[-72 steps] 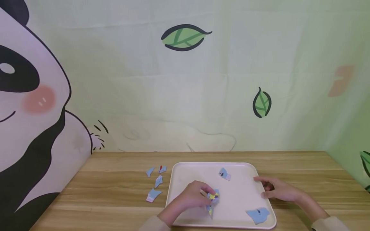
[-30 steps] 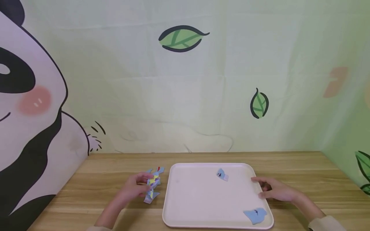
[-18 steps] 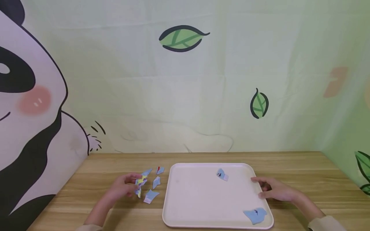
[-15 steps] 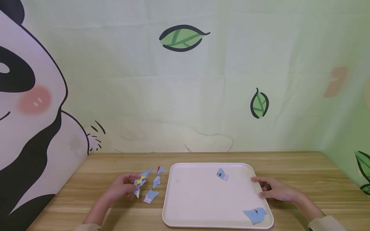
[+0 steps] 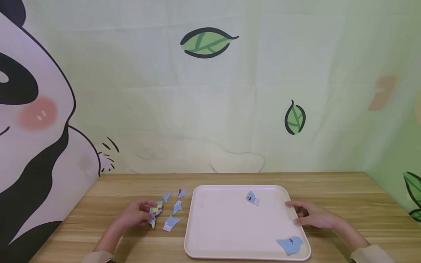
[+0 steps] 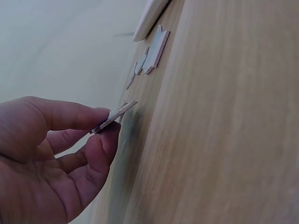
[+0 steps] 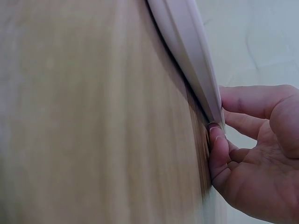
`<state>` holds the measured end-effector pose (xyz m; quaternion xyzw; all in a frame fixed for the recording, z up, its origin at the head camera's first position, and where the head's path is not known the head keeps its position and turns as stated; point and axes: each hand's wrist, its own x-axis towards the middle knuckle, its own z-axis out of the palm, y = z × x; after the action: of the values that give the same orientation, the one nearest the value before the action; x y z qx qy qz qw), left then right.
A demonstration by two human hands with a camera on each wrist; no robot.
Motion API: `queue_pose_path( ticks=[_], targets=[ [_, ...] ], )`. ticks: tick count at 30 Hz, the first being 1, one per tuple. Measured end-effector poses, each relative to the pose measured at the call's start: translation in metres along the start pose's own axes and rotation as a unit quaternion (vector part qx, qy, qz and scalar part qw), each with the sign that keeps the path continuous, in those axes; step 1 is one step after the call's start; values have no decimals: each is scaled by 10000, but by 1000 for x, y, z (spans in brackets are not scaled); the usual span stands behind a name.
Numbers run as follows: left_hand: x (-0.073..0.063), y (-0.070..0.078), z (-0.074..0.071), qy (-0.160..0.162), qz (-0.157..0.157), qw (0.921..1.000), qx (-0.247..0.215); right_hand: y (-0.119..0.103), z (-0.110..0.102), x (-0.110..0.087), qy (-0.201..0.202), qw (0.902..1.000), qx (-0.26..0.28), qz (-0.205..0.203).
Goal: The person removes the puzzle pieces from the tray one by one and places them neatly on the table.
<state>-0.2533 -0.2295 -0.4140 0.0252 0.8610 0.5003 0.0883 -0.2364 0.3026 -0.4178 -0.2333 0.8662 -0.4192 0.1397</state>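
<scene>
My left hand (image 5: 133, 213) is over the table left of the tray, pinching a flat puzzle piece (image 5: 157, 209) with a yellow pattern on blue between thumb and fingers. In the left wrist view, the piece (image 6: 117, 116) appears edge-on at the fingertips, tilted above the wood. My right hand (image 5: 314, 215) holds the right rim of a white tray (image 5: 217, 226), its fingertips on the rim in the right wrist view. Inside the tray lie a small blue and pink piece (image 5: 251, 198) at the back and a larger blue piece (image 5: 291, 245) at the front right.
Between the left hand and the tray, several blue puzzle pieces lie on the wooden table (image 5: 131, 186): a slim one (image 5: 167, 197), one with a red mark (image 5: 182, 193), a small one (image 5: 177, 207) and a larger one (image 5: 171, 223). A printed backdrop (image 5: 210, 109) stands behind.
The left hand has carried the yellow-patterned piece from the tray leftward, past the loose pieces, and slightly lower in the last half second. The right hand has stayed at the rim.
</scene>
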Motion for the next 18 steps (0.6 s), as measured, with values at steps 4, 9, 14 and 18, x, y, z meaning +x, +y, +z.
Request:
queue_pose_path(
  ticks=[4, 9, 14, 18],
  targets=[
    [0, 1, 1, 7, -5, 9999, 118, 1, 0, 0, 15, 10000, 16, 35],
    [0, 3, 1, 89, 58, 9994, 341, 0, 0, 0, 2, 10000, 13, 27],
    [1, 1, 2, 266, 183, 9974, 643, -1, 0, 0, 8, 9999, 13, 118],
    [-2, 3, 1, 361, 299, 9956, 813, -1, 0, 0, 16, 9999, 15, 102]
  ],
)
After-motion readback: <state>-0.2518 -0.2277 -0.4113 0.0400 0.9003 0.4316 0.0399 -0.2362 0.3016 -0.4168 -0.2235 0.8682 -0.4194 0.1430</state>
